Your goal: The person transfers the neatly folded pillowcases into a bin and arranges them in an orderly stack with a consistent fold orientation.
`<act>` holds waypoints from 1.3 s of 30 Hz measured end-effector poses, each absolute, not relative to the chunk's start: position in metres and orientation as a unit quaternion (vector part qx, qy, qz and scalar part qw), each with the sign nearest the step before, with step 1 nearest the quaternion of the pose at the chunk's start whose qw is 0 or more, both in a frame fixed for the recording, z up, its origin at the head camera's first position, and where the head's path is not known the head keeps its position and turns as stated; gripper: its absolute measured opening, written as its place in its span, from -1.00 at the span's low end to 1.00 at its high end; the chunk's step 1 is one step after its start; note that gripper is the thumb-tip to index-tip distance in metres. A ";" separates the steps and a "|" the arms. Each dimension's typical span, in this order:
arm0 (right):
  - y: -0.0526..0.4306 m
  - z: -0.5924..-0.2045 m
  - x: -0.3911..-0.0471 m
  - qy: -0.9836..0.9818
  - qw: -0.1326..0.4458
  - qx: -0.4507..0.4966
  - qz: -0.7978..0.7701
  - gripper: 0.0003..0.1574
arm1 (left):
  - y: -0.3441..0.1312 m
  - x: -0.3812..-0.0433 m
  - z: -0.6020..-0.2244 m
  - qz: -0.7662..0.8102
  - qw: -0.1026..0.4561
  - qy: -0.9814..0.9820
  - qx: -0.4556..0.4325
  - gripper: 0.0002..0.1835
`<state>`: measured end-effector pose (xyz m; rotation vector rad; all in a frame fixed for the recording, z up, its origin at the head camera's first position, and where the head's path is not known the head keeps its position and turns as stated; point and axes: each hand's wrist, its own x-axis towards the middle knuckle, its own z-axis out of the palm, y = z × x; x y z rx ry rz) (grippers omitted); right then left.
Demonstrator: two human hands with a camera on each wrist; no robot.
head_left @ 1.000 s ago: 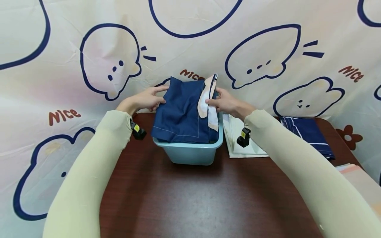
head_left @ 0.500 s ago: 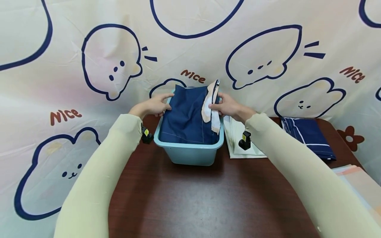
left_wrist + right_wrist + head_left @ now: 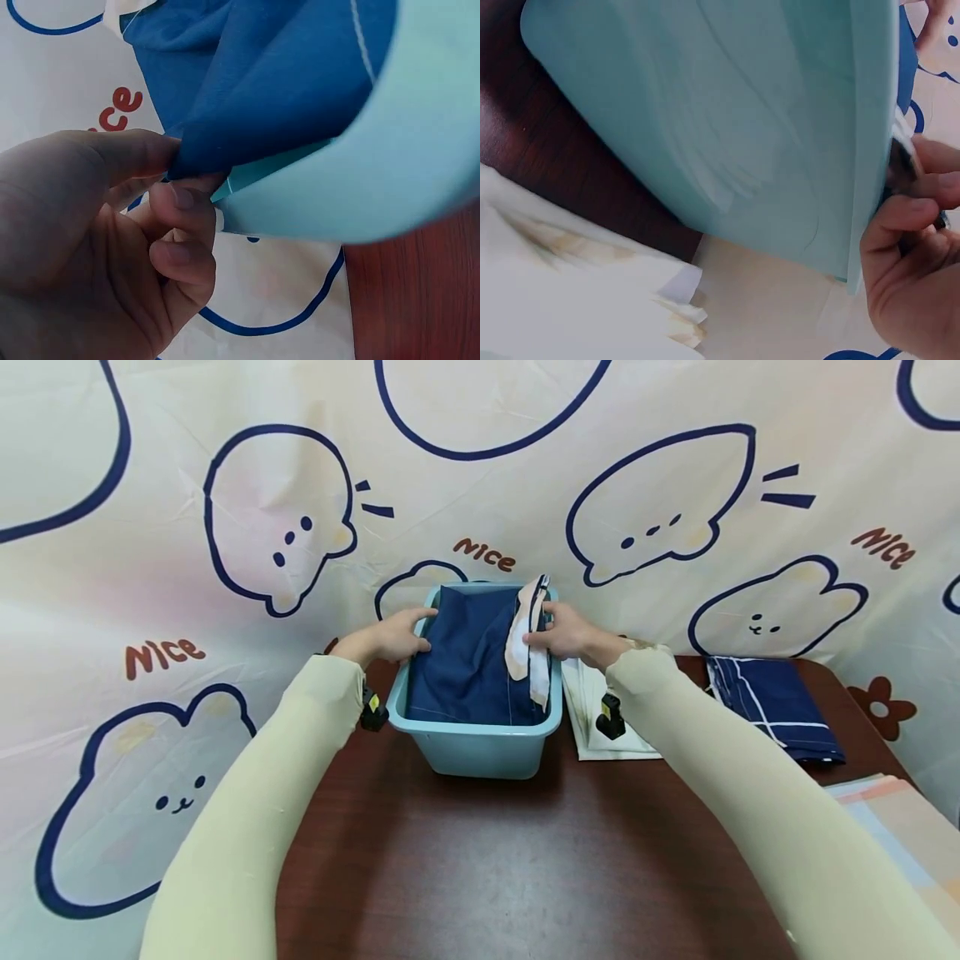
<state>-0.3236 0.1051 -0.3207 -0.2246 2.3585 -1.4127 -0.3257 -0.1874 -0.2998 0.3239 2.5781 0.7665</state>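
A navy blue cloth [image 3: 472, 652] with pale stitching lies within the light blue plastic basin [image 3: 480, 752]. Its right side shows a folded-over strip [image 3: 519, 647] in white and peach with a dark line. My left hand [image 3: 396, 635] pinches the cloth's left edge at the basin's rim; the left wrist view shows thumb and forefinger closed on the blue fabric [image 3: 247, 90]. On the opposite side my right hand [image 3: 566, 631] pinches the patterned strip. In the right wrist view the basin's wall [image 3: 727, 135] fills the middle, and the curled right fingers [image 3: 907, 217] grip fabric beside its rim.
Folded white cloth [image 3: 611, 718] lies right of the basin, partly under the right forearm. Farther right is a folded navy cloth with white lines [image 3: 780, 706]. Pastel fabric [image 3: 892, 827] sits at the table's right edge. A cartoon-printed curtain [image 3: 480, 493] hangs behind the brown table [image 3: 480, 860].
Both hands have come down with the navy cloth, which now sits lower inside the basin. The left hand has also shifted right, and more of the basin's rim shows.
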 end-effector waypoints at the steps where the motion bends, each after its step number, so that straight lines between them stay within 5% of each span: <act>1: 0.103 -0.320 -0.323 0.846 0.189 -0.073 -0.494 -0.30 | -0.187 -0.325 -0.300 0.273 0.213 0.931 0.116 -0.29; 5: 0.100 -0.319 -0.322 0.862 0.192 -0.043 -0.467 0.03 | -0.186 -0.324 -0.302 0.265 0.208 0.934 0.116 -0.29; 9: 0.099 -0.319 -0.323 0.873 0.186 -0.031 -0.449 0.05 | -0.182 -0.323 -0.301 0.247 0.197 0.941 0.120 -0.29; 27: 0.100 -0.313 -0.319 0.867 0.171 -0.033 -0.467 -0.37 | -0.181 -0.323 -0.298 0.253 0.200 0.939 0.120 -0.42; 39: 0.103 -0.315 -0.315 0.843 0.167 -0.033 -0.511 -0.48 | -0.189 -0.318 -0.300 0.280 0.179 0.933 0.139 -0.47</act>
